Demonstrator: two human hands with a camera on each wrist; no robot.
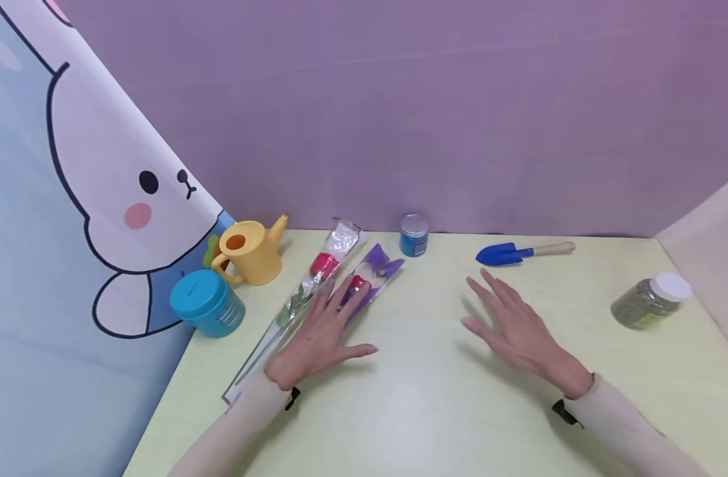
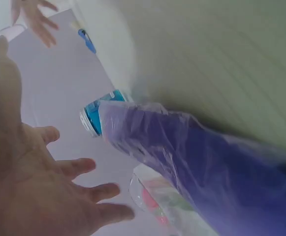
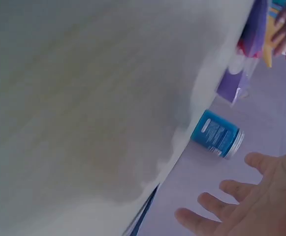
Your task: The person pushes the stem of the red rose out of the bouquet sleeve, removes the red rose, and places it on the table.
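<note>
Two wrapped roses lie slantwise on the pale green table: one in a clear sleeve, one in a purple sleeve. My left hand is flat with straight, spread fingers over the lower end of the purple sleeve; whether it touches is unclear. In the left wrist view the left hand holds nothing. My right hand hovers open over bare table, palm down, holding nothing. The right wrist view shows the right hand with fingers spread.
A yellow watering can and a blue lidded tin stand at the left edge. A small blue jar stands by the purple back wall. A blue trowel lies behind the right hand. A white-lidded jar lies far right.
</note>
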